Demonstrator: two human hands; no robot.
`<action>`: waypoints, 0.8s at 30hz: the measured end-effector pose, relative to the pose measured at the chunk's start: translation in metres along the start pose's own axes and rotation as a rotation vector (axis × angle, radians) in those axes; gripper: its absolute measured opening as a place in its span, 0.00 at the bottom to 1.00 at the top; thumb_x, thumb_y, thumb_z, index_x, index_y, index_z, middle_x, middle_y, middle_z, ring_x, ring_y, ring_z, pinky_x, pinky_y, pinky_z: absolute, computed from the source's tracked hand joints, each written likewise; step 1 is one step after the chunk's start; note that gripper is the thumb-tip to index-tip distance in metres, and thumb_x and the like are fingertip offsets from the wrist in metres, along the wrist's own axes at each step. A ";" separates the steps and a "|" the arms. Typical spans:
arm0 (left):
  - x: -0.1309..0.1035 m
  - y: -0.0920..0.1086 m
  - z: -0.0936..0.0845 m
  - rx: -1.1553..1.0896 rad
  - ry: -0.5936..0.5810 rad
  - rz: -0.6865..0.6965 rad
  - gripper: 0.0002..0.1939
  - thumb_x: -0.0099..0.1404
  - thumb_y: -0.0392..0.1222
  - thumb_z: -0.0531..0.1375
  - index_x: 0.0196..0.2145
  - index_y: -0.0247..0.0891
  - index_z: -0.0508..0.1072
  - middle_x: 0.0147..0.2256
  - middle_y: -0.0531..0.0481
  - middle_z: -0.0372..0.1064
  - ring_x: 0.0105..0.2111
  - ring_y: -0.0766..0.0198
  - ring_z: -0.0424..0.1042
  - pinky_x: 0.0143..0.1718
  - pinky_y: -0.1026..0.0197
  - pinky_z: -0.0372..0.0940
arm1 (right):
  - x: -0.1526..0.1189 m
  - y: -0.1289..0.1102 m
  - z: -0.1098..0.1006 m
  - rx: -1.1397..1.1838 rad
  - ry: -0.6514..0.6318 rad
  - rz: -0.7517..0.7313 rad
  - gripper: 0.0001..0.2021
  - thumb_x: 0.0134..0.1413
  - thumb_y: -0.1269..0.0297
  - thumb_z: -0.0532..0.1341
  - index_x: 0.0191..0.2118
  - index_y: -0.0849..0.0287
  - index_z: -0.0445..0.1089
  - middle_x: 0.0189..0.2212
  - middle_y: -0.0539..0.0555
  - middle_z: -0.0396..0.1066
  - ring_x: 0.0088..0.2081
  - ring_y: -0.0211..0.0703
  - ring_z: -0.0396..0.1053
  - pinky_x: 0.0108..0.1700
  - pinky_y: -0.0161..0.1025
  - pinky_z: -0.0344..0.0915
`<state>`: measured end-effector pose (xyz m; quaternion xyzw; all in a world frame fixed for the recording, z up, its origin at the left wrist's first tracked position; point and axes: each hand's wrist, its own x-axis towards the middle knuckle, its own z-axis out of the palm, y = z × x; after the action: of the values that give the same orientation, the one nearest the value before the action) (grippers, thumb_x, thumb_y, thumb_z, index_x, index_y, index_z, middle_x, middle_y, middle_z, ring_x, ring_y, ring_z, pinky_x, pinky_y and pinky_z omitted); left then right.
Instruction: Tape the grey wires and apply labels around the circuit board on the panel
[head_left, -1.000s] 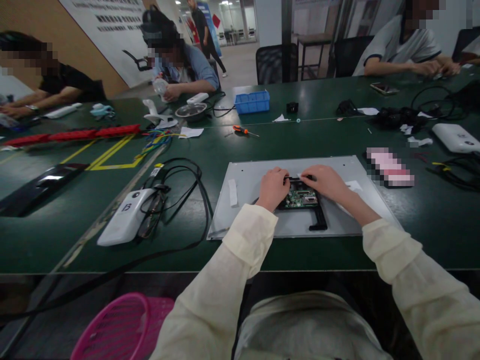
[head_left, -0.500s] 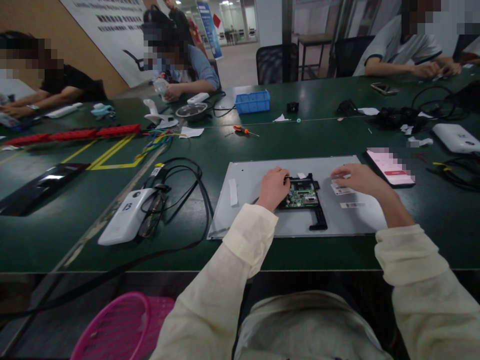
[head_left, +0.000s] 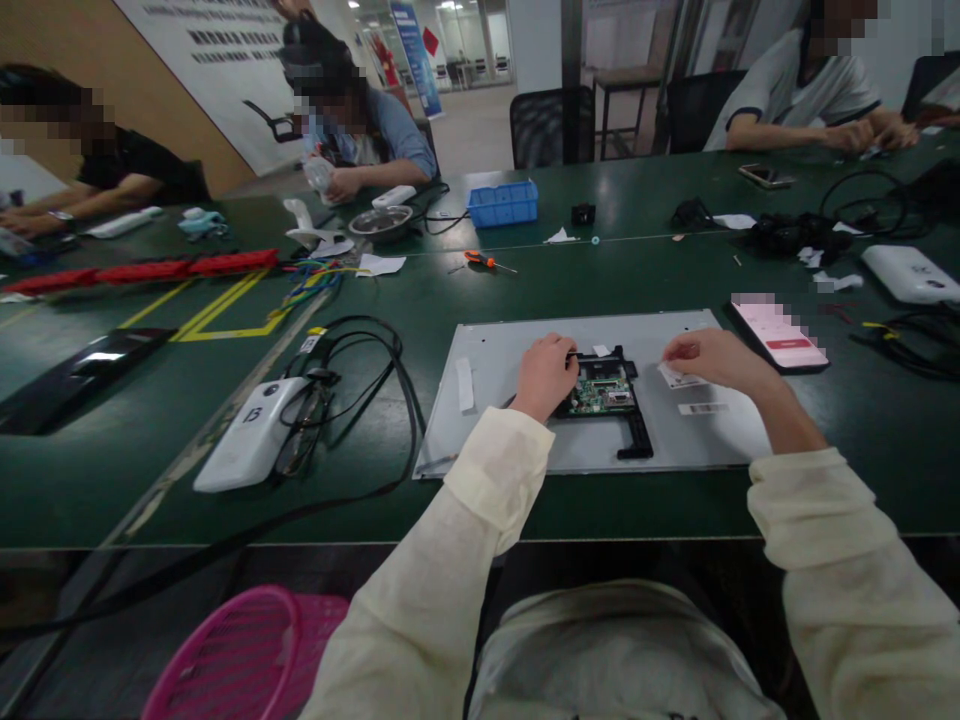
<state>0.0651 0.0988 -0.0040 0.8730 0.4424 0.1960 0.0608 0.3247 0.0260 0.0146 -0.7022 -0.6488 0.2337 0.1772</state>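
A grey flat panel (head_left: 487, 440) lies on the green table in front of me. On its middle sits a black plastic frame (head_left: 637, 436) holding a green circuit board (head_left: 604, 395). My left hand (head_left: 546, 375) is closed at the frame's upper left side, its curled fingers partly hiding that edge. To the right of the board, my right hand (head_left: 709, 360) has its thumb and fingers pinched together over a printed label (head_left: 681, 379) on the panel. Whatever is between those fingertips is too small to make out. A barcode sticker (head_left: 703, 408) lies just below.
A phone (head_left: 780, 335) borders the panel's right. Left are a white power bank (head_left: 251, 435) and black cables (head_left: 397, 370). An orange screwdriver (head_left: 480, 260) and blue basket (head_left: 502, 204) lie farther back. A pink basket (head_left: 225, 650) is below the edge. Other people sit around the table.
My right hand's fingers have drawn together and come down slightly at the label. My left hand stays at the black frame. The view has shifted very slightly.
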 end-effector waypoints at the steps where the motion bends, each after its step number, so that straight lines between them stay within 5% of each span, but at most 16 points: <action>1: 0.000 0.000 0.000 0.001 0.000 0.000 0.09 0.64 0.36 0.54 0.40 0.38 0.72 0.40 0.47 0.69 0.43 0.59 0.68 0.46 0.59 0.63 | -0.001 -0.001 0.000 0.031 -0.008 0.000 0.06 0.48 0.63 0.62 0.32 0.56 0.75 0.31 0.54 0.76 0.35 0.47 0.73 0.40 0.42 0.64; 10: 0.000 -0.001 0.000 0.006 0.012 0.014 0.09 0.64 0.35 0.54 0.39 0.38 0.72 0.40 0.46 0.69 0.43 0.58 0.68 0.45 0.59 0.63 | -0.007 -0.020 0.008 0.480 -0.387 -0.126 0.12 0.48 0.56 0.63 0.36 0.57 0.72 0.35 0.54 0.74 0.38 0.43 0.71 0.41 0.41 0.65; 24: 0.001 -0.001 0.001 0.018 -0.001 0.000 0.09 0.64 0.36 0.54 0.39 0.39 0.72 0.40 0.46 0.69 0.43 0.59 0.68 0.46 0.58 0.63 | 0.000 -0.021 0.027 0.558 -0.314 -0.110 0.12 0.42 0.59 0.65 0.34 0.57 0.76 0.35 0.53 0.75 0.36 0.44 0.72 0.41 0.41 0.68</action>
<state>0.0654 0.0999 -0.0049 0.8735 0.4442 0.1918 0.0533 0.2920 0.0270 0.0039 -0.5460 -0.6162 0.4978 0.2729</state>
